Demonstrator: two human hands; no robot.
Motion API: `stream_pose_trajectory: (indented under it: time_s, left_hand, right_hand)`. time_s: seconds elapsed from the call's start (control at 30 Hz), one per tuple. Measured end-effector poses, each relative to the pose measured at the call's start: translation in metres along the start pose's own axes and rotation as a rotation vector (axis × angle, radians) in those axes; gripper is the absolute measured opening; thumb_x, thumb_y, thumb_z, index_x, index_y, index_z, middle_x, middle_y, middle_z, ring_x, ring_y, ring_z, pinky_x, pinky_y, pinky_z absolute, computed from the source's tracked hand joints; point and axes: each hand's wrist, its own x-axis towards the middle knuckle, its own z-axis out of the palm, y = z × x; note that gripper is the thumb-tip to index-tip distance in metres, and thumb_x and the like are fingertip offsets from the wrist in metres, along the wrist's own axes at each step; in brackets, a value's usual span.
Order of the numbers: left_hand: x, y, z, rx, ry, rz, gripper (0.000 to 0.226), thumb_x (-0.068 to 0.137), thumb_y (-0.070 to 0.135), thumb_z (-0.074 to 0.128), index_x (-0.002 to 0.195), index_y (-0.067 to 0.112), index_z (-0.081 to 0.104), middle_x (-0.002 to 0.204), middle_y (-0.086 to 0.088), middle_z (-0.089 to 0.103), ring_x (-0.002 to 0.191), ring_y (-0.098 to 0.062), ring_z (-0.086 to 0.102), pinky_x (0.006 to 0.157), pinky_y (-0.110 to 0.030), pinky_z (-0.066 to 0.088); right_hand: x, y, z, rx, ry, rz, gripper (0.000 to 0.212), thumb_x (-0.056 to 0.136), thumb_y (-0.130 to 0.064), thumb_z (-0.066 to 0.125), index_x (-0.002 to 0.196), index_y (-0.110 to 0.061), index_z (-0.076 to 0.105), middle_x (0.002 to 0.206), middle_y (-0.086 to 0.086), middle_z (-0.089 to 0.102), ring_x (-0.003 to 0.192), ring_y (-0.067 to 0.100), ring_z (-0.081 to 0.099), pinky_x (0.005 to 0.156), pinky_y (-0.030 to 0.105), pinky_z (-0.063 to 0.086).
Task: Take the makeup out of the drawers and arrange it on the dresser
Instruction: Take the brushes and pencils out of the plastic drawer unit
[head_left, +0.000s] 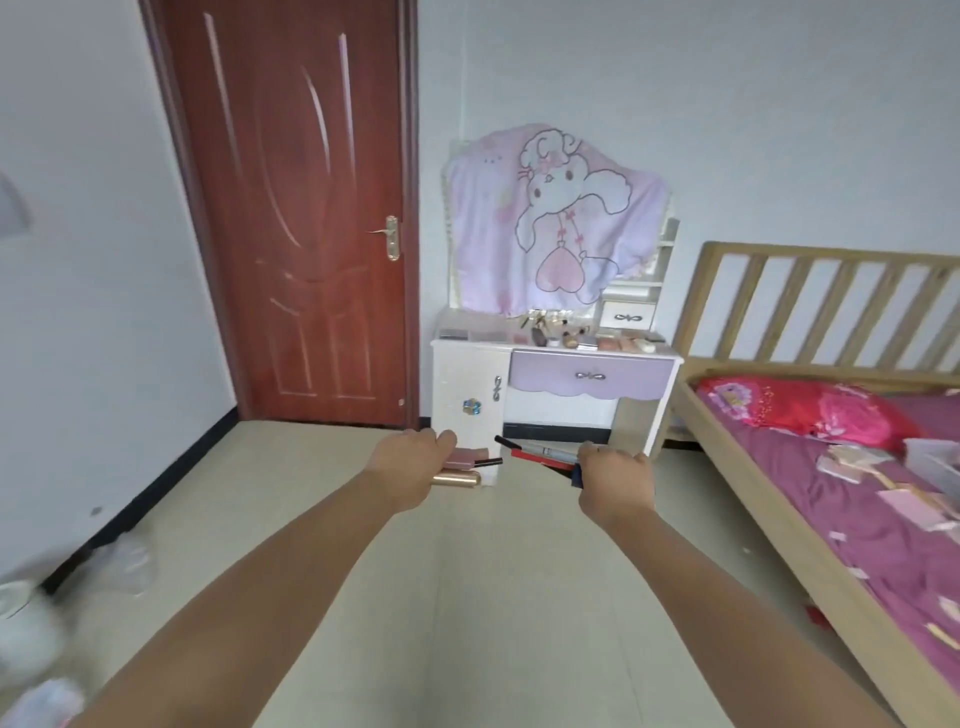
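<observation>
A white dresser (467, 374) with a purple drawer (589, 376), closed, stands against the far wall. Several makeup items (561, 335) lie on its top. My left hand (410, 462) grips a pink case (470, 455) and a gold tube (457, 479). My right hand (615, 480) holds a bundle of makeup pencils (540, 451) in red, grey and black, pointing left. Both hands are stretched out in front of me, well short of the dresser.
A pink cartoon cloth (550, 218) hangs over the dresser mirror. A red-brown door (296, 208) is to the left. A wooden bed (831, 467) with purple sheet, red pillow (810, 410) and scattered small items is on the right. Beige floor (478, 597) lies ahead.
</observation>
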Motion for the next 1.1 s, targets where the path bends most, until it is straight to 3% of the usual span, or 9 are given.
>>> stream_pose_trajectory:
  time_s: [0.13,0.33,0.57,0.67,0.83,1.1]
  left_hand:
    - [0.129,-0.028,0.001,0.037,0.032,0.072,0.048,0.089,0.004,0.044,0.134,0.008,0.029,0.123,-0.012,0.049,0.110,-0.030,0.053,0.084,-0.037,0.045]
    - [0.319,-0.041,0.031,0.057,0.062,0.176,0.047,0.088,0.002,0.043,0.133,0.009,0.031,0.118,-0.011,0.051,0.104,-0.028,0.055,0.077,-0.036,0.045]
    - [0.535,-0.066,0.049,0.082,0.037,0.122,0.042,0.089,0.007,0.045,0.129,0.009,0.033,0.118,-0.009,0.051,0.105,-0.026,0.054,0.070,-0.032,0.035]
    - [0.615,-0.087,0.058,0.048,0.023,0.106,0.038,0.088,0.003,0.043,0.125,0.010,0.037,0.116,-0.008,0.054,0.103,-0.026,0.056,0.076,-0.033,0.044]
    - [0.738,-0.134,0.095,0.026,-0.028,0.071,0.041,0.090,0.008,0.042,0.131,0.010,0.034,0.120,-0.008,0.053,0.107,-0.027,0.055,0.080,-0.034,0.045]
    - [0.949,-0.186,0.154,-0.239,-0.128,-0.007,0.035,0.086,0.010,0.049,0.119,0.008,0.038,0.115,-0.010,0.055,0.105,-0.029,0.058,0.080,-0.034,0.045]
  right_hand:
    - [0.106,0.018,-0.001,0.024,0.013,0.058,0.022,0.093,-0.018,0.040,0.111,-0.008,0.046,0.112,0.010,0.060,0.105,0.028,0.055,0.081,0.031,0.039]
    - [0.273,0.054,0.044,0.019,0.008,0.085,0.023,0.093,-0.018,0.038,0.111,-0.006,0.046,0.109,0.010,0.059,0.100,0.028,0.056,0.072,0.028,0.032]
    - [0.496,0.085,0.094,0.059,0.005,0.015,0.025,0.094,-0.021,0.040,0.113,-0.006,0.045,0.110,0.011,0.058,0.102,0.029,0.055,0.078,0.032,0.040]
    - [0.586,0.089,0.107,0.082,-0.013,0.005,0.024,0.091,-0.017,0.046,0.113,-0.007,0.045,0.109,0.010,0.059,0.100,0.028,0.057,0.077,0.031,0.041]
    - [0.728,0.082,0.146,0.158,-0.033,-0.035,0.023,0.089,-0.012,0.045,0.111,-0.007,0.046,0.106,0.009,0.061,0.099,0.028,0.057,0.069,0.028,0.038]
    - [0.927,0.098,0.216,0.450,-0.279,0.261,0.009,0.087,-0.016,0.049,0.087,-0.011,0.042,0.075,0.001,0.048,0.076,0.021,0.048,0.065,0.027,0.039]
